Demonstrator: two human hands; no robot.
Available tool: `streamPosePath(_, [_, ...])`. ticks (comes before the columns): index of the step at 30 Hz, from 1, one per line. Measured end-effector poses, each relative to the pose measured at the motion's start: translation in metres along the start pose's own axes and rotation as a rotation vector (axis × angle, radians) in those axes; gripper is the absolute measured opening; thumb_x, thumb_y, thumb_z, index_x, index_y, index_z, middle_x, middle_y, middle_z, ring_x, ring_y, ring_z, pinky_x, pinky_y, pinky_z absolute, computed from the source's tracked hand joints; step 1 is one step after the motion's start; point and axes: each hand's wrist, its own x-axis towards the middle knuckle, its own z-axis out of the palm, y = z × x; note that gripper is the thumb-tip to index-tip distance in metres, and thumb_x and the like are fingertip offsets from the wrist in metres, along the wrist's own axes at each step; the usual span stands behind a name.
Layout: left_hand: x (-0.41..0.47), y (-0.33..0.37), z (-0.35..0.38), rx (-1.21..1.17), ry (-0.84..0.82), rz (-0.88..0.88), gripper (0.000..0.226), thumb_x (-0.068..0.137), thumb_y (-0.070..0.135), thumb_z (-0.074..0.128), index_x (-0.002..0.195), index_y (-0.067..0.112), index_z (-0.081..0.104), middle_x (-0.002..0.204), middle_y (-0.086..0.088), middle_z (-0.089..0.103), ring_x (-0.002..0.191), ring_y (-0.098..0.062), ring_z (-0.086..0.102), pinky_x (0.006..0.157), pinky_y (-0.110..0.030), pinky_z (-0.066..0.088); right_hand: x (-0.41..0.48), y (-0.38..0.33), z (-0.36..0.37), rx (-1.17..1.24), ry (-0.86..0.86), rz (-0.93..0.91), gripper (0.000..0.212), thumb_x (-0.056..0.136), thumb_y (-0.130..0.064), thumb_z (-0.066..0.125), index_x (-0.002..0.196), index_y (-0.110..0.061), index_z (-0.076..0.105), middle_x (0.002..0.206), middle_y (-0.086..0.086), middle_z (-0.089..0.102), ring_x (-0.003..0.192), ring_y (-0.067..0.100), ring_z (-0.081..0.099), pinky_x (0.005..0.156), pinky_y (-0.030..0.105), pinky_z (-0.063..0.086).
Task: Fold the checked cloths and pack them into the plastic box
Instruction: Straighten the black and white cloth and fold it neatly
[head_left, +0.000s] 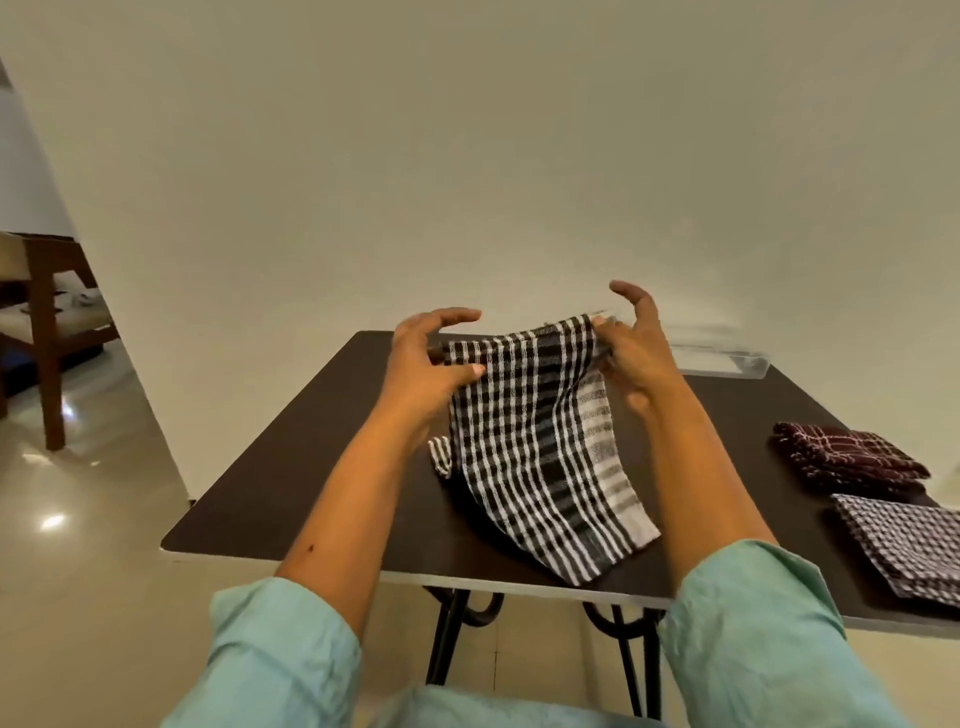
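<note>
A black-and-white checked cloth (535, 441) hangs above the dark table (311, 467), its lower end resting near the front edge. My left hand (423, 364) pinches its upper left corner between thumb and fingers. Its upper right corner is pinched by my right hand (634, 348), whose other fingers are spread. A clear plastic box (722, 358) stands at the table's far right edge, partly hidden behind my right hand. At the right lie a folded maroon checked cloth (847, 457) and, nearer to me, a folded purple-and-white checked cloth (909, 545).
The table stands against a plain wall on black metal legs (447, 639). A wooden chair or stool (47, 332) is on the shiny floor at the far left. My pale green sleeves (748, 634) fill the bottom of the view.
</note>
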Motion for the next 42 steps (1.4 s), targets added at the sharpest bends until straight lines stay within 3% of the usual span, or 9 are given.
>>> streamPosePath(4, [0.017, 0.026, -0.001, 0.191, 0.033, 0.114, 0.039, 0.076, -0.005, 0.071, 0.094, 0.030, 0.072, 0.116, -0.002, 0.063, 0.106, -0.014, 0.061, 0.089, -0.025, 0.053, 0.001, -0.020, -0.004, -0.139, -0.077, -0.169, 0.044, 0.090, 0.010, 0.051, 0.125, -0.015, 0.057, 0.117, 0.002, 0.057, 0.071, 0.003, 0.058, 0.061, 0.017, 0.051])
streamPosePath(7, [0.026, 0.042, 0.003, 0.300, 0.126, 0.202, 0.029, 0.078, -0.004, 0.070, 0.092, 0.021, 0.074, 0.104, 0.005, 0.067, 0.093, -0.006, 0.059, 0.084, -0.015, 0.048, 0.003, -0.026, -0.011, -0.263, -0.129, -0.277, 0.055, 0.084, 0.012, 0.058, 0.129, -0.018, 0.053, 0.129, 0.002, 0.053, 0.109, 0.019, 0.059, 0.089, 0.033, 0.054])
streamPosePath(10, [0.035, 0.048, 0.008, 0.392, 0.161, 0.231, 0.022, 0.079, -0.002, 0.071, 0.086, 0.018, 0.076, 0.096, 0.006, 0.067, 0.086, -0.004, 0.057, 0.071, -0.001, 0.041, 0.002, -0.035, -0.015, -0.275, -0.173, -0.271, 0.048, 0.087, 0.012, 0.055, 0.127, -0.015, 0.056, 0.115, 0.002, 0.061, 0.089, 0.008, 0.063, 0.078, 0.025, 0.054])
streamPosePath(16, [0.040, 0.048, 0.019, 0.382, 0.140, 0.279, 0.025, 0.074, 0.001, 0.076, 0.090, 0.020, 0.075, 0.110, 0.008, 0.064, 0.111, -0.010, 0.055, 0.107, -0.033, 0.038, 0.000, -0.040, -0.022, -0.228, -0.041, -0.297, 0.029, 0.090, 0.002, 0.058, 0.112, -0.016, 0.065, 0.089, 0.002, 0.065, 0.061, 0.010, 0.055, 0.058, 0.021, 0.053])
streamPosePath(25, [0.043, 0.039, 0.025, 0.277, 0.152, 0.351, 0.028, 0.078, -0.004, 0.071, 0.095, 0.018, 0.070, 0.092, 0.004, 0.069, 0.087, -0.002, 0.063, 0.076, -0.009, 0.050, -0.003, -0.047, -0.027, -0.157, 0.056, -0.438, 0.037, 0.085, 0.007, 0.061, 0.110, -0.019, 0.068, 0.111, 0.004, 0.068, 0.096, 0.015, 0.064, 0.080, 0.023, 0.056])
streamPosePath(30, [0.055, 0.037, 0.031, 0.636, 0.157, 0.422, 0.035, 0.082, -0.005, 0.063, 0.110, 0.016, 0.070, 0.101, -0.006, 0.072, 0.104, -0.026, 0.061, 0.093, -0.036, 0.049, -0.003, -0.043, -0.024, -0.171, 0.117, -0.496, 0.049, 0.080, 0.005, 0.066, 0.105, -0.036, 0.068, 0.108, -0.006, 0.068, 0.100, 0.014, 0.065, 0.088, 0.035, 0.055])
streamPosePath(34, [0.058, 0.040, 0.031, 0.728, 0.209, 0.417, 0.017, 0.089, 0.019, 0.063, 0.103, 0.022, 0.071, 0.100, -0.002, 0.069, 0.104, -0.028, 0.055, 0.083, -0.032, 0.040, -0.004, -0.039, -0.026, -0.134, 0.119, -0.491, 0.054, 0.076, 0.004, 0.069, 0.115, -0.033, 0.064, 0.118, -0.009, 0.064, 0.111, 0.015, 0.061, 0.096, 0.042, 0.051])
streamPosePath(40, [0.053, 0.036, 0.035, 0.167, 0.090, 0.179, 0.043, 0.092, 0.041, 0.053, 0.125, 0.014, 0.055, 0.125, -0.005, 0.062, 0.119, -0.026, 0.055, 0.102, -0.043, 0.044, -0.005, -0.031, -0.035, -0.188, 0.073, -0.391, 0.062, 0.076, -0.003, 0.075, 0.128, -0.030, 0.055, 0.136, -0.003, 0.053, 0.126, 0.018, 0.051, 0.104, 0.038, 0.046])
streamPosePath(42, [0.049, 0.037, 0.042, 0.067, 0.055, 0.145, 0.049, 0.099, 0.039, 0.044, 0.142, 0.017, 0.039, 0.132, 0.003, 0.054, 0.118, -0.013, 0.052, 0.103, -0.028, 0.040, -0.008, -0.025, -0.033, -0.076, 0.051, -0.301, 0.064, 0.076, 0.001, 0.074, 0.132, -0.025, 0.053, 0.141, 0.001, 0.047, 0.113, 0.015, 0.056, 0.092, 0.033, 0.053])
